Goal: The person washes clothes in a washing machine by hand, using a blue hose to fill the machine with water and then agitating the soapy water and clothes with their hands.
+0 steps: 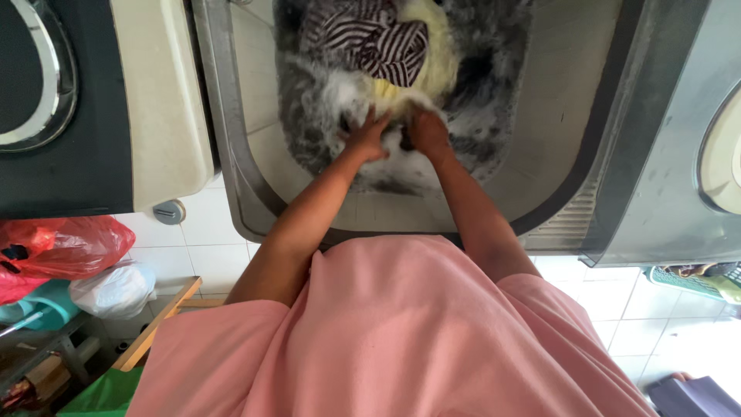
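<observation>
White floor tiles (197, 247) run under everything, and a tiled wash basin (255, 123) with a grey metal rim fills the middle of the view. To one side stands a cream and dark washing machine (100, 108); on the other side is a grey machine (679, 154) with a round lid. Down by the floor lie a red plastic bag (65, 247), a white bag (114, 289) and a green basket (687, 279).

Inside the basin lies a soaked heap of laundry: a grey shaggy mat (324, 100) covered with white suds, a pale yellow cloth (432, 54) and a black-and-white striped garment (378, 38) on top of it. The person, in a pink shirt (401, 332), leans over the basin. The left hand (367, 137) and right hand (427, 133) sit close together on the foamy part of the mat at its near end, fingers curled and bunching the wet fabric between them.
</observation>
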